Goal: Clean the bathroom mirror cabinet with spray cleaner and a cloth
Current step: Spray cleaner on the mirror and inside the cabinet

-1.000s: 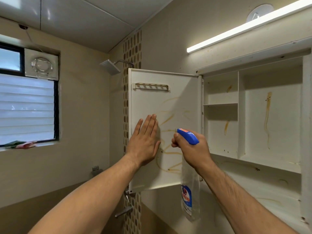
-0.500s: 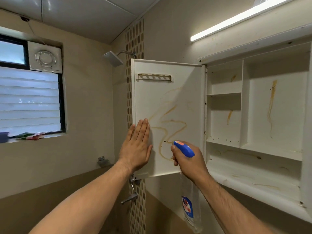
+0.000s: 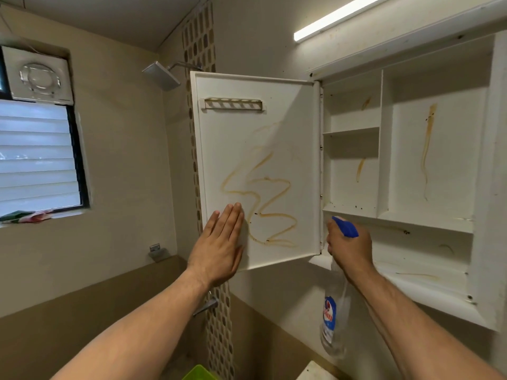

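I have the mirror cabinet (image 3: 428, 229) filling the space above and beyond my right grip, its compartments bare and streaked with brown drips on the back walls, with dark specks along the shelves and a faint smear on the lowest one. The cabinet door (image 3: 258, 127) stands swung wide, between my two hands and above them; its inner face carries a looping brown squiggle (image 3: 263, 204) that sits just above and to the right of my left hand (image 3: 219, 250). That hand lies flat and spread, fingers together, palm pressed to the door's lower left corner and clamped on nothing; I judge it is steadying the door. My right hand (image 3: 349, 249) is closed tight round the neck of the spray bottle (image 3: 333, 319), the clear body hanging below the fist and the blue trigger head (image 3: 345, 227) poking out above it, level with the cabinet's lower shelf and just right of the door's hinge edge. I cannot tell whether the trigger is being squeezed, and I see no mist or wet run. By my reckoning the job is barely begun: every stain looks dry and whole, nothing wiped. Spraying the door and compartments remains, then the wiping. Some crumpled fabric (image 3: 26, 216) lies on the window sill, well left of both hands, and could be the cloth.
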The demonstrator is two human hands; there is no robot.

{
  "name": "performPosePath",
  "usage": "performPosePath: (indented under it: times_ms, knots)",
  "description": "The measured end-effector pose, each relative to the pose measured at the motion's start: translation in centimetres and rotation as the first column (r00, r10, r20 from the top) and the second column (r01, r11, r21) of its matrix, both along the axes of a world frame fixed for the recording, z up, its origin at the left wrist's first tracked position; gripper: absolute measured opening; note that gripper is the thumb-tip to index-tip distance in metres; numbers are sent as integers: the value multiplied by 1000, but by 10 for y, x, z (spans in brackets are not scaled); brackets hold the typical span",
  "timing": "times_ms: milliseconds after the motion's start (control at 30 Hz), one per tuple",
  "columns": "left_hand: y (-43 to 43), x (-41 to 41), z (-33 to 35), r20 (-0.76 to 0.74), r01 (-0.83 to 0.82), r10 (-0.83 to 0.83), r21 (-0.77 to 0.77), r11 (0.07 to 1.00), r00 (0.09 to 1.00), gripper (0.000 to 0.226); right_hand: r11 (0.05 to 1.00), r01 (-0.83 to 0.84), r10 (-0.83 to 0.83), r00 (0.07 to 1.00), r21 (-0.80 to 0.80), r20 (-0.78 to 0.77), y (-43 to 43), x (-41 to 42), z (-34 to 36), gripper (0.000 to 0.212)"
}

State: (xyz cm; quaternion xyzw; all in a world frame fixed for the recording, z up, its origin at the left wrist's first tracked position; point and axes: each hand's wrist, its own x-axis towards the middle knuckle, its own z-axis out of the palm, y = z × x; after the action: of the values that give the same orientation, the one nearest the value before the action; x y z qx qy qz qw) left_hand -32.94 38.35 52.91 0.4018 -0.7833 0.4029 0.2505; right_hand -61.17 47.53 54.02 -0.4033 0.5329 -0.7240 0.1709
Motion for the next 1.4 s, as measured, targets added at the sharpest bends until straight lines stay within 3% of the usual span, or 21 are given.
performPosePath:
  times_ms: [133, 400, 633, 700, 767, 867, 1200, 1300, 1400]
  knots:
    - [-4, -5, -7, 16, 17, -17, 13, 1000, 1000, 76, 999, 36, -37, 999, -15, -28, 4, -11, -1, 18]
    - [-7, -7, -28, 14, -1, 0, 25, 1000, 1000, 77, 989, 60, -48, 995, 137, -84, 8, -5, -65, 12]
    - [-6, 3, -48, 26, -42, 41, 50, 998, 999, 81, 974, -91, 114, 988, 206, -104, 9, 31, -99, 27]
    - [-4, 8, -54, 36, -78, 76, 59, 995, 996, 82, 972, -153, 176, 977, 178, -120, 13, 48, -99, 21]
    - [-2, 13, -57, 26, -110, 109, 45, 993, 994, 82, 959, -226, 254, 954, 174, -160, 17, 68, -95, 12]
    - [3, 19, -57, -27, -153, 154, 39, 987, 988, 81, 928, -296, 351, 899, 228, -263, 20, 97, -92, 23]
    - [24, 50, -67, -198, -340, 366, 156, 928, 909, 93, 931, -350, 364, 873, 102, -324, 28, 142, -68, 23]
    - [30, 50, -65, -195, -352, 385, 186, 917, 902, 94, 930, -366, 363, 901, 32, -237, 30, 145, -57, 6]
    - [34, 44, -55, -170, -329, 361, 189, 925, 917, 94, 940, -340, 329, 923, -22, -197, 32, 144, -38, 10]
